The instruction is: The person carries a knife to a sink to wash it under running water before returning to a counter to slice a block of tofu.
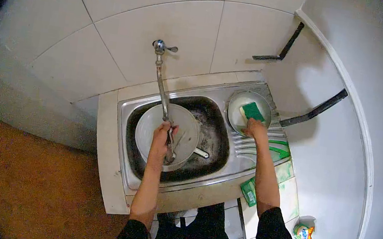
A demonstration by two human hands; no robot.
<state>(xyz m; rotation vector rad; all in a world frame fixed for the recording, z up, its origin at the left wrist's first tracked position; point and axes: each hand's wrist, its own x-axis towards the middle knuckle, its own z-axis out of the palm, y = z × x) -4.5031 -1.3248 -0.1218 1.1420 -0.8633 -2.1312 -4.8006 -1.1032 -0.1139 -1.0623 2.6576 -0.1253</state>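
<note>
My left hand [165, 138] is closed around a metal ladle or large spoon [171, 154], held over a big pale round basin [146, 133] in the sink, just below the spout of the faucet [162, 79]. On the drainboard at the right, my right hand [254, 128] grips a green and yellow sponge [252, 111] inside a round metal bowl [237, 101] that holds whitish liquid. A light handle [201, 153] sticks out on the right side of the basin.
The steel sink [213, 171] has a dark, stained bottom. A green packet [249, 192] lies on the counter's front edge, right of the sink. Another packet [303, 234] stands lower right. Black brackets [316, 109] jut from the right wall.
</note>
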